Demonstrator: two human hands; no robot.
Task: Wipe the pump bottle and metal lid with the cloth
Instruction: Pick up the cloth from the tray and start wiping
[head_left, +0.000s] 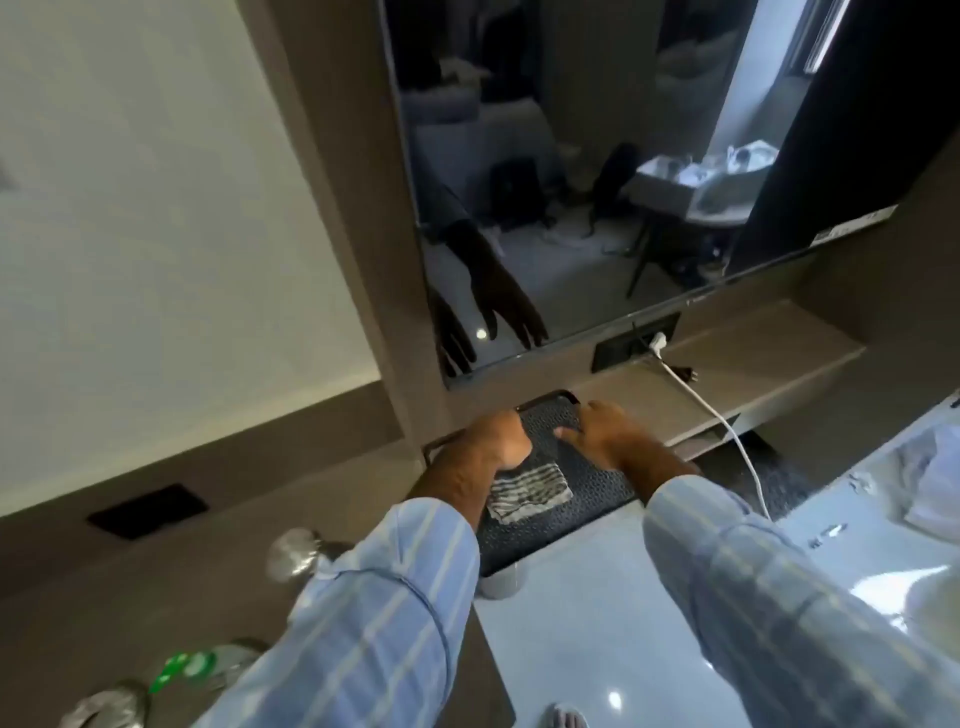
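A large dark screen (597, 171) fills the upper frame from twelve to two o'clock and mirrors both forearms. A sticker strip sits at its lower right corner, but the print is too small and blurred to read; no brand shows anywhere.

Below it, near the centre, a dark textured tray (566, 483) rests on the table (587, 597). Both hands are on its far part. The left hand (501, 434) sits at the eleven o'clock side with fingers curled, seemingly pressing the top of the striped cloth (527, 491), which lies folded on the tray. The right hand (602, 426) lies at one o'clock, fingers spread flat near the rim, gripping nothing that I can make out.

A white cable (727, 426) runs off toward three o'clock.

At seven o'clock a rounded, shiny blurred thing (293, 553) may be the metal lid, and I cannot pick out the pump bottle with any certainty.

Wiping seems not yet begun: the next move calls for lifting the cloth and bringing it to those items.
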